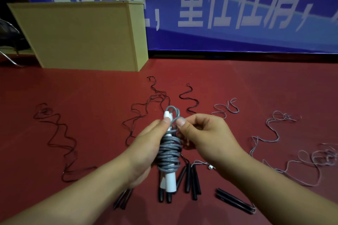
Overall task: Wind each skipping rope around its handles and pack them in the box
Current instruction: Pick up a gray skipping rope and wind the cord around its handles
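The red floor [91, 97] is bare on its far left, between the loose black rope [56, 139] and the yellow box [82, 34]. Toward the middle and right, black ropes [146, 107] and grey ropes [270, 133] sprawl across it, close together. Black handles [192, 179] lie along the near edge. The box stands at the far left corner against the blue banner [237, 14].
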A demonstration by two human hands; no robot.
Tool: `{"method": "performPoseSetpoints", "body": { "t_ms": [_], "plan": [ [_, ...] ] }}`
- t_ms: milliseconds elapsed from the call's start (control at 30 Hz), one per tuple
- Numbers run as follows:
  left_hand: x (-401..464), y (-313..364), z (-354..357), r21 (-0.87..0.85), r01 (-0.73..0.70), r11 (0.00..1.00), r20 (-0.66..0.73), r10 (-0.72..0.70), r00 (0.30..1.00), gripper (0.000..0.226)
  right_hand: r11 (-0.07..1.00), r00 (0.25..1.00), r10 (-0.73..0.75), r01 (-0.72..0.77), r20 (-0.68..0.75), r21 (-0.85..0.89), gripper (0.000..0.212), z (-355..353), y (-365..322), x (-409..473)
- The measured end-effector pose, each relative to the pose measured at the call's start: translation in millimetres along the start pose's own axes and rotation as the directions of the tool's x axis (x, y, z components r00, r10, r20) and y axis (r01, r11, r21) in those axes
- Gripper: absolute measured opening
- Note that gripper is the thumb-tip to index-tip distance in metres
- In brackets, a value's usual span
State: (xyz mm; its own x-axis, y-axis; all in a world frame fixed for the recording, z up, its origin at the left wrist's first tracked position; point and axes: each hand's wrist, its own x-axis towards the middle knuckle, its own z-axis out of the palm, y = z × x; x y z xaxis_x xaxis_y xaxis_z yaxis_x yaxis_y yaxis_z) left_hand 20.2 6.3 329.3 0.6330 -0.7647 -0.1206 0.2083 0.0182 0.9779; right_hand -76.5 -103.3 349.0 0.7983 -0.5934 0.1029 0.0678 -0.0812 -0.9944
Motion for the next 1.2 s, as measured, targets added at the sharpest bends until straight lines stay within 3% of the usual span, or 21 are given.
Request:
{"method": "performPoseSetpoints", "body": {
  "t_ms": [233,500,633,767,1067,1200],
  "plan": [
    [6.7,-1.8,-0.6,0.192,-0.088,0.977,-0.073,0.103,0.992,0.048,1.000,1.000,0.005,-0.005,0.004,-0.021,0.023,-2.1,1.2,0.6],
    [8.7,-0.1,-2.5,0.289,-0.113,0.951,-0.029,0.127,0.991,0.043,0.994,0.996,-0.008,0.018,0.094,-0.112,0.027,-5.7,2.7,0.8],
    [5.8,0.2,-4.3,0.382,-0.198,0.903,0.060,0.190,0.980,0.058,0.993,0.999,-0.010,0.015,0.039,-0.121,0.025,-6.5,2.0,0.4],
    [2.4,-1.1,-2.7,0.392,-0.224,0.892,0.099,0.201,0.975,0.055,0.998,0.998,0.057,-0.057,-0.012,-0.023,0.023,-4.8,2.1,1.6],
    [-2.6,1.3,-1.5,0.293,-0.174,0.940,0.172,0.127,0.977,0.055,0.995,0.999,0.039,-0.041,-0.028,-0.088,0.020,-4.7,2.9,3.3],
    [-1.6,1.1,-2.3,0.272,-0.094,0.958,0.103,0.069,0.992,0.030,0.996,0.999,0.025,-0.028,-0.036,-0.085,0.022,-6.5,3.8,4.0]
  ]
}}
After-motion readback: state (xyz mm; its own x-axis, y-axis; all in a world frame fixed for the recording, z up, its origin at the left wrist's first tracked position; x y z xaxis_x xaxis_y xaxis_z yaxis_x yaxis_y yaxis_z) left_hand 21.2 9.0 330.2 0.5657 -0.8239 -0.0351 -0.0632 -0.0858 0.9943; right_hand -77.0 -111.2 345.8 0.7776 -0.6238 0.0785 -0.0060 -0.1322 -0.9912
